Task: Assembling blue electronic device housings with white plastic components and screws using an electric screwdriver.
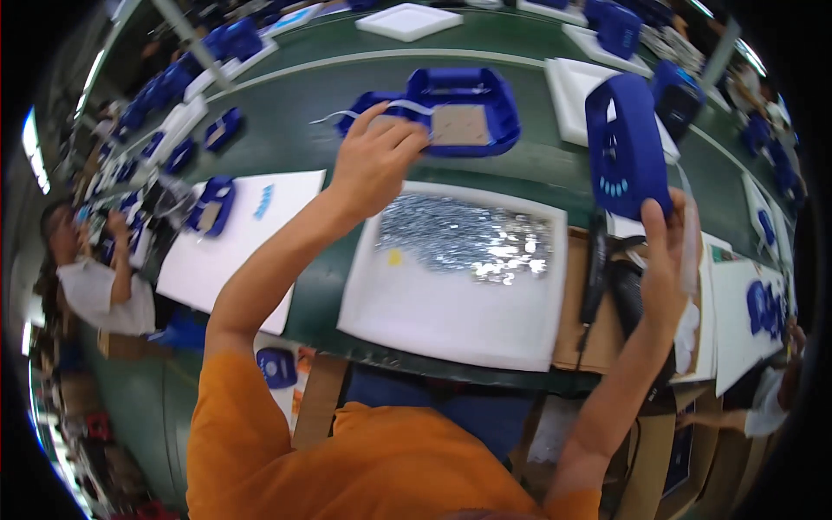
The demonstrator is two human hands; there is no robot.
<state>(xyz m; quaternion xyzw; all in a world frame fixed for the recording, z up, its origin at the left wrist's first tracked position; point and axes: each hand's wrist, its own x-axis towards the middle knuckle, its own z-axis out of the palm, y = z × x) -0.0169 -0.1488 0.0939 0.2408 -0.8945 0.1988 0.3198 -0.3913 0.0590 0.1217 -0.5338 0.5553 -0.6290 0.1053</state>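
Observation:
On the green bench ahead of me is an open blue plastic case (505,117). A beige panel (459,126) sits inside it, and a white strap (407,106) runs across its left part. My left hand (381,156) reaches over the case's left part, fingers bent at its near edge; the thumb is hidden. At the right, my right hand (666,260) holds up a blue plastic shell (626,147) by its lower end, with the thumb on its edge. The shell has cutouts and light-blue marks. A whitish strip (691,234) hangs beside that hand.
A white tray (451,325) of small shiny metal pieces lies right in front of me. Right of it, a black tool (595,269) rests on cardboard (572,329). A white board (230,260) with another blue case (214,206) is at left. People work on both sides.

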